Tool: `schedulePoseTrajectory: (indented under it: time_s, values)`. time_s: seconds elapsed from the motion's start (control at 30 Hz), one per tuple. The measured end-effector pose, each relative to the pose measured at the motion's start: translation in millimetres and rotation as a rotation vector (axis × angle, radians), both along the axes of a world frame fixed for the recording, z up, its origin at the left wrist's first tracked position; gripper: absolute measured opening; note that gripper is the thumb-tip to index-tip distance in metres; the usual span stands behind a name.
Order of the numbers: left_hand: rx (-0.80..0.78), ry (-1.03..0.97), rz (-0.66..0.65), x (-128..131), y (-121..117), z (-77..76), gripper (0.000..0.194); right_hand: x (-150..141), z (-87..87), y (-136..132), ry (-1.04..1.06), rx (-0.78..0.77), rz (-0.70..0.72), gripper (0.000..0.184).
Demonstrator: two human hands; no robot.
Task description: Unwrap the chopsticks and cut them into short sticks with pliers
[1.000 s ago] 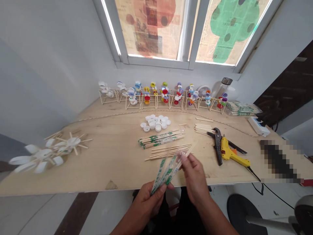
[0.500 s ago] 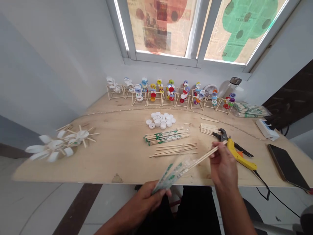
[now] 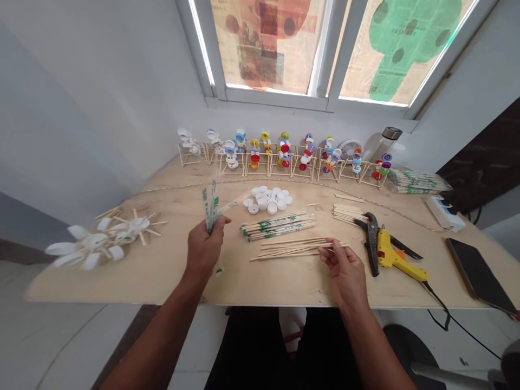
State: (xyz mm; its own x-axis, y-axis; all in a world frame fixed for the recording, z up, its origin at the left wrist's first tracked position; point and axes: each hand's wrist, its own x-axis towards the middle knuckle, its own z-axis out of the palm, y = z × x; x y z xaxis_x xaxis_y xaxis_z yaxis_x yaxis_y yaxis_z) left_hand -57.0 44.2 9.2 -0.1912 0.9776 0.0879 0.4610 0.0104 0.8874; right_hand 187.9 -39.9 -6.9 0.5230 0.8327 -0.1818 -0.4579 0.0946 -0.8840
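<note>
My left hand (image 3: pixel 203 250) is raised above the plywood board (image 3: pixel 162 276), shut on a strip of clear, green-printed chopstick wrappers (image 3: pixel 210 208). My right hand (image 3: pixel 344 271) is low over the board, its thumb and fingers pinching one end of a bamboo chopstick (image 3: pixel 333 247). That stick lies along a loose pile of bare chopsticks (image 3: pixel 290 249). Behind the pile is a bundle of wrapped chopsticks (image 3: pixel 276 226). Loose white bottle caps (image 3: pixel 264 199) lie beyond it.
Pliers (image 3: pixel 371 244) and a yellow glue gun (image 3: pixel 396 259) lie right of my right hand, with flat wooden sticks (image 3: pixel 345 212) behind them. A white bottle-cap pinwheel (image 3: pixel 105 241) is at the left. Stick-frame models with coloured caps (image 3: pixel 284 154) line the back edge.
My right hand has lowered the chopstick from the air onto the loose pile. My left hand has moved up and left with the wrappers. The view has barely shifted.
</note>
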Motion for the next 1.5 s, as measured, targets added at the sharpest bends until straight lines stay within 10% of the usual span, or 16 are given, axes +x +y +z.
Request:
schedulePoseTrajectory:
  time_s: [0.43,1.07,1.5]
  values:
    - [-0.106,0.841,-0.451,26.4,8.0,-5.6,0.026,-4.3,-6.3,13.0,-0.09,-0.052,0.079,0.044]
    - [0.012,1.139,-0.71,30.9,13.3,1.9,0.018,-5.9,-13.0,7.5,-0.192,-0.03,-0.017,0.053]
    - [-0.136,0.238,-0.65,2.7,8.0,18.5,0.031,-9.5,2.5,16.0,-0.102,0.024,0.012,0.036]
